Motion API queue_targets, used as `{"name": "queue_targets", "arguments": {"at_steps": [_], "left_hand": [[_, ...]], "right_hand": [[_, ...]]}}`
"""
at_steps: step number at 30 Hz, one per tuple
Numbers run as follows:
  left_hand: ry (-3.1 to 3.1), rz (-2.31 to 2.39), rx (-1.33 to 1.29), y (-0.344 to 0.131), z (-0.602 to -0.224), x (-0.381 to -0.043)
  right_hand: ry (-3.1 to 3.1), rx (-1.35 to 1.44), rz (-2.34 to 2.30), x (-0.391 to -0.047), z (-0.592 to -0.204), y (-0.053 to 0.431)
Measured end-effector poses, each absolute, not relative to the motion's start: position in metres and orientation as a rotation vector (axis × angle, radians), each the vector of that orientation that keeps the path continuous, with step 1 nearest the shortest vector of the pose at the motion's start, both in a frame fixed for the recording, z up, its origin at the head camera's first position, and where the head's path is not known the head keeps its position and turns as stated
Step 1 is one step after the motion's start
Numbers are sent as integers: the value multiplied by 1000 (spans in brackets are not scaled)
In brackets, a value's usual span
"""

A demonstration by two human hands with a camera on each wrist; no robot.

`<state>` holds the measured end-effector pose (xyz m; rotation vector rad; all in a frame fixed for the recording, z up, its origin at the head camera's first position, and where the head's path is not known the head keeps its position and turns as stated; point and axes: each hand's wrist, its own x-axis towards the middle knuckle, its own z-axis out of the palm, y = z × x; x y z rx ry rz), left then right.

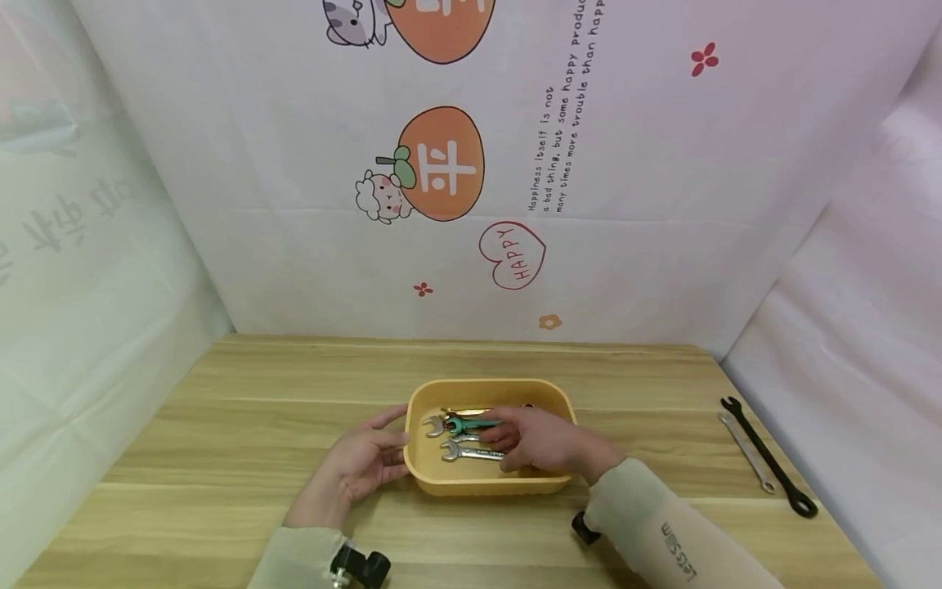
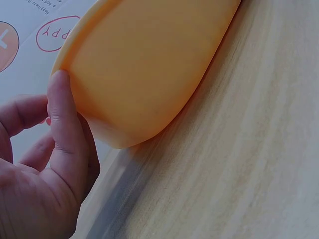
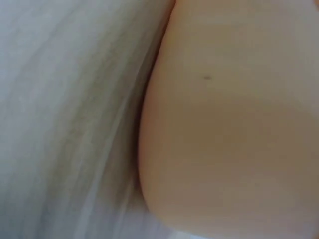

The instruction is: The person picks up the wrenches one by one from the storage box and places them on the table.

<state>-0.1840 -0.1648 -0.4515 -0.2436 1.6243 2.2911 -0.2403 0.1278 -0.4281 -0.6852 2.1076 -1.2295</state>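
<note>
A yellow plastic bin (image 1: 489,488) sits on the wooden table with several open-ended wrenches inside. My left hand (image 1: 365,458) is at the bin's left end, its fingertips touching the outer wall near the rim, as the left wrist view also shows. Over the bin's right half, my right hand (image 1: 540,438) reaches down among the wrenches, thumb and fingers apart. Its fingers cover the end of a green wrench (image 1: 471,425); the thumb is at the end of a silver wrench (image 1: 471,452). A gold wrench (image 1: 465,411) lies behind them. In the right wrist view the bin wall (image 3: 229,139) hides this hand.
At the table's right edge lie a long black wrench (image 1: 769,458) and a slimmer silver wrench (image 1: 746,452), side by side. A white printed sheet (image 1: 625,270) forms the back wall, with white sheeting on both sides. Wooden tabletop (image 1: 221,458) surrounds the bin.
</note>
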Motion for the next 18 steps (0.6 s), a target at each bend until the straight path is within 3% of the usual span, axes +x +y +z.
{"name": "queue_targets", "arguments": {"at_steps": [18], "left_hand": [[1615,2303,-248,-164,-451,-184]], "right_hand": [[2368,-808,-922,-241,-438,117]]}}
